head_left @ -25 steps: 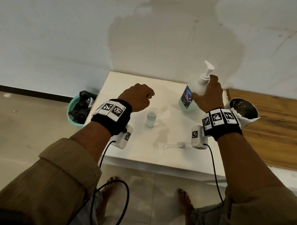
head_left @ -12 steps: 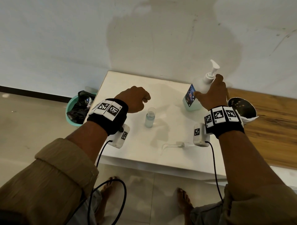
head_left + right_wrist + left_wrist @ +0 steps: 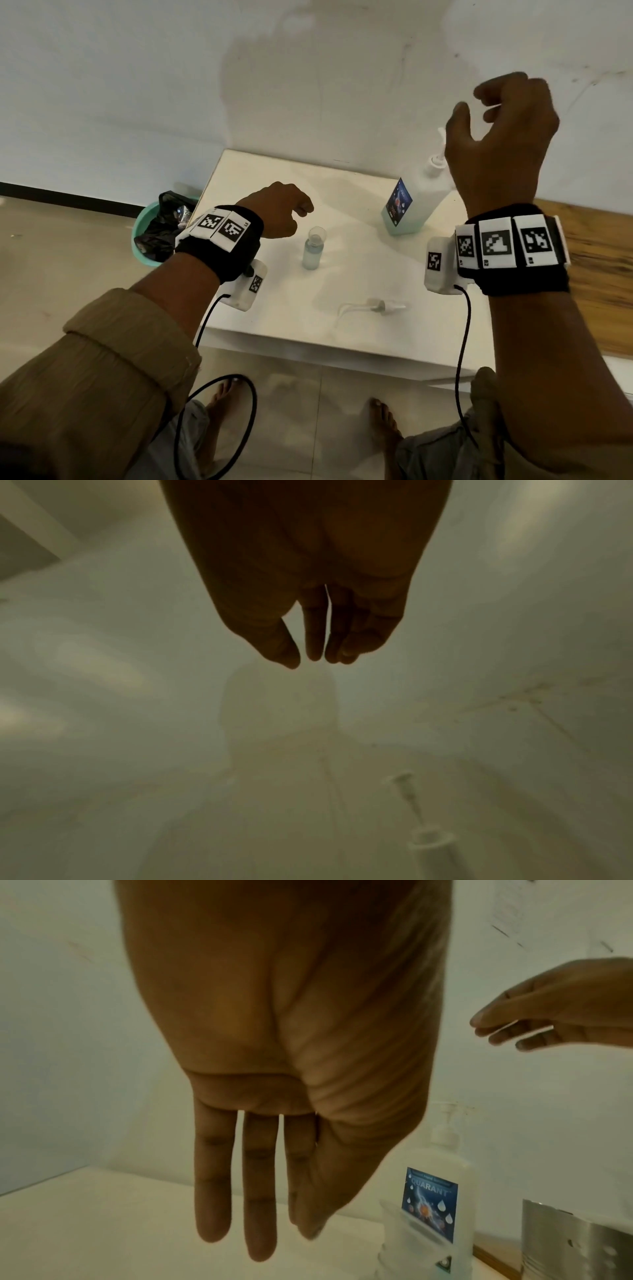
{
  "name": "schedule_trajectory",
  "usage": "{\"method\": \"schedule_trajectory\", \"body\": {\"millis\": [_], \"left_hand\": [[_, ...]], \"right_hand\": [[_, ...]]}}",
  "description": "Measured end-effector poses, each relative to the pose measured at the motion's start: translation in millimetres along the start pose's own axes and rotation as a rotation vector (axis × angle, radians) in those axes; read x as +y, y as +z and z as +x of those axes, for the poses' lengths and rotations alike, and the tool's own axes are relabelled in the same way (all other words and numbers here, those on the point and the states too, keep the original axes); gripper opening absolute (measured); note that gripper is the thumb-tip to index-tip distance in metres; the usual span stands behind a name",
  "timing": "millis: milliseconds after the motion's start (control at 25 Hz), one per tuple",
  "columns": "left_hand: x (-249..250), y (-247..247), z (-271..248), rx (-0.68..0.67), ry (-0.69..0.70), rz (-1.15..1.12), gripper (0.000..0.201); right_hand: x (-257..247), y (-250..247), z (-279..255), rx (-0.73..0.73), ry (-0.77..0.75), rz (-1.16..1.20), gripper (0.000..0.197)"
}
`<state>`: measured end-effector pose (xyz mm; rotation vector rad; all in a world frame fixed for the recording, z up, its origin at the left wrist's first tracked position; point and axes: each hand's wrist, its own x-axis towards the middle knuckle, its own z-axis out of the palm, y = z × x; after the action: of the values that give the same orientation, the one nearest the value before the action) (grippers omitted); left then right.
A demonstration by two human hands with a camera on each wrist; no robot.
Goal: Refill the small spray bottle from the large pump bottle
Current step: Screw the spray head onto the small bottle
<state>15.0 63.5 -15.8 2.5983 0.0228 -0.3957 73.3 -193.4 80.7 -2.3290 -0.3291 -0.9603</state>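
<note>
Neither hand holds anything: right hand (image 3: 503,137) raised with loosely curled fingers, left hand (image 3: 277,214) relaxed with fingers hanging straight.

Right hand hovers above and just right of the large pump bottle (image 3: 414,202), which stands at the far right of the white table (image 3: 274,178). Pressing well likely means coming straight down on the pump head. Small spray bottle (image 3: 313,248) stands open, just right of the left hand, well apart from the pump spout; its sprayer top (image 3: 375,305) lies near the front edge.
</note>
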Motion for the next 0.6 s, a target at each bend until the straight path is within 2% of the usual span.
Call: {"method": "schedule_trajectory", "body": {"millis": [80,160,240,320,400,600], "left_hand": [[-0.1,0.5,-1.1,-0.006,0.006,-0.007,0.048],[0.5,1.5,-2.9,-0.012,0.007,-0.024,0.045],[0.9,2.7,-3.0,-0.014,0.032,-0.023,0.046],[0.9,3.0,-1.8,-0.004,0.071,-0.018,0.045],[0.3,2.8,-1.0,0.007,0.092,-0.015,0.042],[-3.2,2.7,0.1,-0.004,0.113,-0.039,0.037]], "right_hand": [[-17.3,0.8,-0.5,-0.095,-0.104,0.149,0.021],[-33.8,12.8,-16.2,-0.334,-0.135,0.249,0.014],[-40.6,33.4,-40.1,-0.567,-0.149,0.237,0.011],[-36.4,53.4,-61.2,-0.736,-0.138,0.195,0.011],[-27.2,66.7,-73.5,-0.835,-0.092,0.160,0.012],[-15.3,81.9,-87.2,-0.922,0.040,0.161,0.012]]}}
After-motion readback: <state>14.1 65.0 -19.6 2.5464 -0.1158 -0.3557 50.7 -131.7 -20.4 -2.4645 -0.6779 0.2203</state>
